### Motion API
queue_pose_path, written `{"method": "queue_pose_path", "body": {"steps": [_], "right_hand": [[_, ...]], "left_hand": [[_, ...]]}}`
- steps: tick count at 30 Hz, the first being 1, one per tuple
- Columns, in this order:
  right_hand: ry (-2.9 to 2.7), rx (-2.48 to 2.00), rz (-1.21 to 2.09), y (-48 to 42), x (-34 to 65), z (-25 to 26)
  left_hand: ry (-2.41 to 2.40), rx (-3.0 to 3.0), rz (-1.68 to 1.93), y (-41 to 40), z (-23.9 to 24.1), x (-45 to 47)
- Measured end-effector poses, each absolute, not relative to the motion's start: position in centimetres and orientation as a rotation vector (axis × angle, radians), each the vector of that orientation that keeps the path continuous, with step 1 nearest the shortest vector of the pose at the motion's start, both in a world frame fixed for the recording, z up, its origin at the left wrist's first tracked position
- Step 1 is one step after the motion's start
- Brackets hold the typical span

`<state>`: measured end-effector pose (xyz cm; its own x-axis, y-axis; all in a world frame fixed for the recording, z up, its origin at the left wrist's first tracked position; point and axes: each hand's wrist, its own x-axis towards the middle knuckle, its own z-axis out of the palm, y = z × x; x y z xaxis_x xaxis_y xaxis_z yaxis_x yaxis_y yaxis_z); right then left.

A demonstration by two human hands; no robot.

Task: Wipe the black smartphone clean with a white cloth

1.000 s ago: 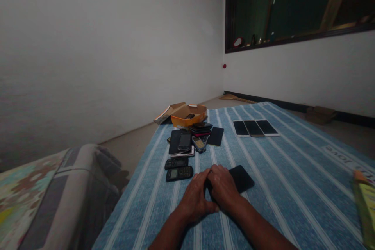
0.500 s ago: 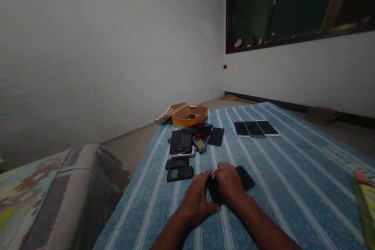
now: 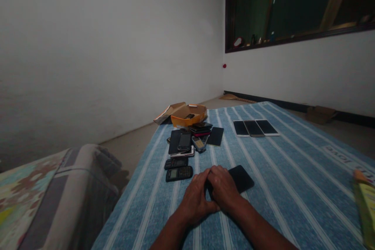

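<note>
My left hand (image 3: pixel 196 195) is curved around the left end of a black smartphone (image 3: pixel 209 190) low on the blue striped cloth, thumb at the near edge and fingers at the far edge. Curled into a loose fist, my right hand (image 3: pixel 223 184) rests on top of that phone and hides most of it. Its fingertips touch the left hand's fingers, and whatever they may hold is hidden. Just right of my right hand lies another black smartphone (image 3: pixel 241 178). Two black keypad phones, an upper one (image 3: pixel 176 163) and a lower one (image 3: pixel 179 173), lie left of my hands.
Beyond them is a cluster of phones (image 3: pixel 185 140) with an open orange box (image 3: pixel 190 119) behind. Three phones (image 3: pixel 254 128) lie side by side farther right. A striped cloth (image 3: pixel 281 172) covers the surface. A draped bed or seat (image 3: pixel 84 179) stands left; a yellow item (image 3: pixel 367 203) is at right.
My right hand has slid left along the phone to meet the left hand's fingers, covering more of its screen. The left hand has hardly moved.
</note>
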<state>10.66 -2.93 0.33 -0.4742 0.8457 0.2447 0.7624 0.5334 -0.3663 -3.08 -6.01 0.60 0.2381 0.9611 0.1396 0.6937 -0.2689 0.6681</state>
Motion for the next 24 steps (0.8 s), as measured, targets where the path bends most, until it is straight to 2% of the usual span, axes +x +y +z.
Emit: {"method": "queue_pose_path", "body": {"steps": [11,18,24], "right_hand": [[-2.415,-1.501,0.206,-2.2,12.1,0.9],[-2.403,-1.318,0.297,-2.7,11.1,0.4],[-2.426,-1.36,0.263,-2.9,11.3,1.0]], "left_hand": [[1.6,2.007,0.66,-6.1,0.7,-2.9],[1.528,2.035,0.729,-6.1,1.1,-2.7],[1.561,2.003,0.709,-6.2,1.2,-2.6]]}}
